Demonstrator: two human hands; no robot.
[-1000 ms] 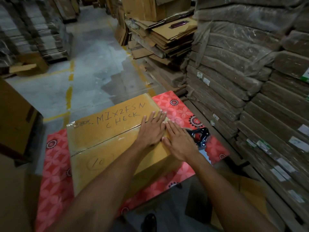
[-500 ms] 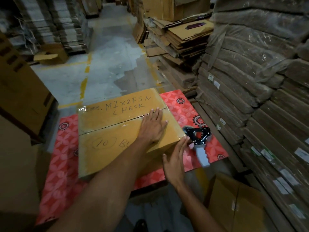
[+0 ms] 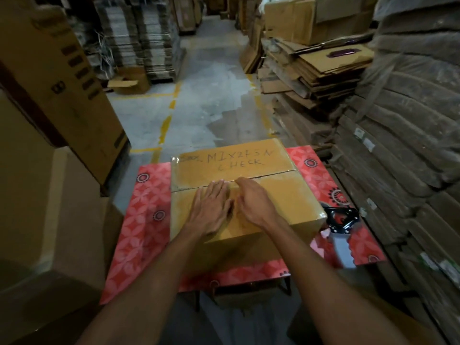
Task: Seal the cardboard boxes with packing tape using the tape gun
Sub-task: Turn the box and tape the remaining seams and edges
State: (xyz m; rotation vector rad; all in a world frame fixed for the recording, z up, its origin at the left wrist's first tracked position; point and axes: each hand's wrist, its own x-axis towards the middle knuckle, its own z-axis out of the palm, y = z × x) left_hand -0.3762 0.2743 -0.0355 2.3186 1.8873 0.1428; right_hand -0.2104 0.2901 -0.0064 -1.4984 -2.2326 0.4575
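- Warehouse aisle, flattened cardboard stacks (image 3: 311,68) piled down both sides, and a small desk (image 3: 146,220) with a red patterned cover in the middle.
- The cardboard box (image 3: 286,200) fills most of the desk and runs to its far edge. Flaps are shut, so no idea what's inside. "MIX... CHECK" is scrawled on top.
- Glossy tape seems to cover the top, so I'd guess this one is basically sealed and just getting pressed down. Other boxes? Can't tell.
- Left hand (image 3: 211,210) lies flat and open near the center seam, holding nothing.
- Right hand (image 3: 254,200) is right beside it, fingers loosely curled on the seam, also empty.
- Tape gun (image 3: 341,220) sits unused by the desk's right edge, just beside the box.
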